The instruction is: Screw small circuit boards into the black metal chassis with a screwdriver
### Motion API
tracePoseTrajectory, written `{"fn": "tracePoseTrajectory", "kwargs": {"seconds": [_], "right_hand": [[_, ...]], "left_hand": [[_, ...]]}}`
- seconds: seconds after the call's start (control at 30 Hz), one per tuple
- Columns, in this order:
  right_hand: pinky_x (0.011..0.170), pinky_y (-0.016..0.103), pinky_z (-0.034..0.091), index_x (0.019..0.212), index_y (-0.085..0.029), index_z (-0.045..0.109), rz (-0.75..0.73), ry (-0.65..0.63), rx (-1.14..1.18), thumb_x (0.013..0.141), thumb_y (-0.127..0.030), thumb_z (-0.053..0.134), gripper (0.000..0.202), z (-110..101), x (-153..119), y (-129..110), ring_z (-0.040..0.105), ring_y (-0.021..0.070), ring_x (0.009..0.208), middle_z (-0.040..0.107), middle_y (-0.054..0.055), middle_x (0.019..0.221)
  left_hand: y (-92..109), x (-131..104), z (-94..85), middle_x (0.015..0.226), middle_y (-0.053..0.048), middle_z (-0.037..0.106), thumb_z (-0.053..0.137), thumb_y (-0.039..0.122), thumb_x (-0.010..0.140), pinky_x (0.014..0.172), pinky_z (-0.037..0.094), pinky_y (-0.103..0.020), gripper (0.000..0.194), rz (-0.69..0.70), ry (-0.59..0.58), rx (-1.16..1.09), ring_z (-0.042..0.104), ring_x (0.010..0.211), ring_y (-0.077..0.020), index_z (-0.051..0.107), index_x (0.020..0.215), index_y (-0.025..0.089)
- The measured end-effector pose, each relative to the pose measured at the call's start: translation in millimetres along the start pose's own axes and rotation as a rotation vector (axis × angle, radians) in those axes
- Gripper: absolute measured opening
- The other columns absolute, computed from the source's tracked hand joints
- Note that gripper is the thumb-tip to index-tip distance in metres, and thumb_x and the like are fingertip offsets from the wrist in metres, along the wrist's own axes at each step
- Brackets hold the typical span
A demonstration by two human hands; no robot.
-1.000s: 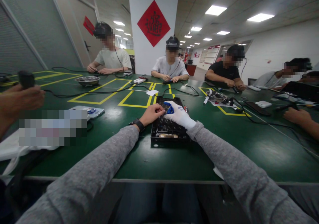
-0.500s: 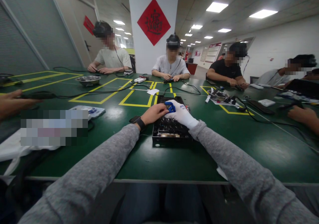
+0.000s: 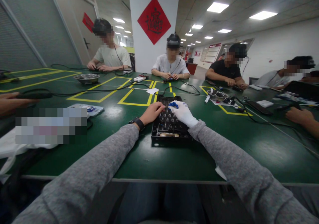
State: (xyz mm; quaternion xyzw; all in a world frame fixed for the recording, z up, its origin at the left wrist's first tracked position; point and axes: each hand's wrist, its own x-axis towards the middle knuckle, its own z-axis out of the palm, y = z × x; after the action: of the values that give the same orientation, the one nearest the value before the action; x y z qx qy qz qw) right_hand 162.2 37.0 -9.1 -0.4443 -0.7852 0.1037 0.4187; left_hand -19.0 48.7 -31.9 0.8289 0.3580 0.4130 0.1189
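Note:
A black tray-like case (image 3: 163,126) with rows of small parts lies on the green table in front of me. My left hand (image 3: 152,113), bare and with a dark band at the wrist, rests at the case's left edge. Its fingers are drawn together, and what they hold, if anything, is too small to tell. Over the right side of the case, my right hand (image 3: 184,113) wears a white glove and is closed on a small blue object (image 3: 173,105). The gloved fingers partly cover that object.
A metal bowl (image 3: 86,78) stands at the far left, and a plastic-wrapped package (image 3: 94,109) lies left of my arm. Black cables (image 3: 109,90) cross the table. Small parts and a white device (image 3: 264,103) lie right. Several people sit around.
My hands have moved apart. The left hand has come away from the blue object to the left, while the right hand keeps it. The view has shifted slightly.

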Motion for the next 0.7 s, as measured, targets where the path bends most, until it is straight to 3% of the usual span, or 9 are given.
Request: {"fn": "tracePoseTrajectory", "kwargs": {"seconds": [0.27,0.5,0.6,0.7], "right_hand": [[0.063,0.024,0.037,0.07,-0.013,0.059,-0.033,-0.089,0.099,0.074,-0.03,0.055,0.017,-1,-3,-4,0.049,0.0114,0.065,0.06,0.0,0.069],[0.056,0.023,0.032,0.061,-0.014,0.053,0.034,-0.162,0.088,0.072,-0.033,0.055,0.023,2,-2,1,0.04,0.0089,0.058,0.05,-0.004,0.057],[0.056,0.023,0.034,0.061,-0.014,0.056,0.101,-0.242,0.168,0.07,-0.031,0.056,0.019,3,-3,-1,0.04,0.0084,0.055,0.05,-0.004,0.056],[0.061,0.024,0.04,0.07,-0.014,0.062,0.081,-0.318,0.264,0.067,-0.028,0.059,0.014,2,-4,-9,0.047,0.0094,0.058,0.057,-0.003,0.063]], "left_hand": [[12,1,-8.7,0.081,-0.004,0.053,0.035,0.033,0.091,0.07,0.04,-0.028,0.027,0.166,-0.027,0.221,0.051,0.076,-0.0154,0.052,0.076,0.018],[18,-2,-12.8,0.081,-0.004,0.053,0.031,0.036,0.092,0.072,0.04,-0.03,0.03,0.169,-0.056,0.347,0.051,0.076,-0.0166,0.051,0.078,0.019],[16,-2,-11.7,0.086,-0.008,0.053,0.034,0.037,0.09,0.079,0.039,-0.034,0.028,0.089,0.071,0.428,0.05,0.086,-0.0206,0.051,0.079,0.018],[3,-2,-5.5,0.096,-0.011,0.052,0.041,0.037,0.087,0.084,0.038,-0.039,0.022,-0.086,0.239,0.413,0.048,0.095,-0.0243,0.051,0.088,0.017]]}}
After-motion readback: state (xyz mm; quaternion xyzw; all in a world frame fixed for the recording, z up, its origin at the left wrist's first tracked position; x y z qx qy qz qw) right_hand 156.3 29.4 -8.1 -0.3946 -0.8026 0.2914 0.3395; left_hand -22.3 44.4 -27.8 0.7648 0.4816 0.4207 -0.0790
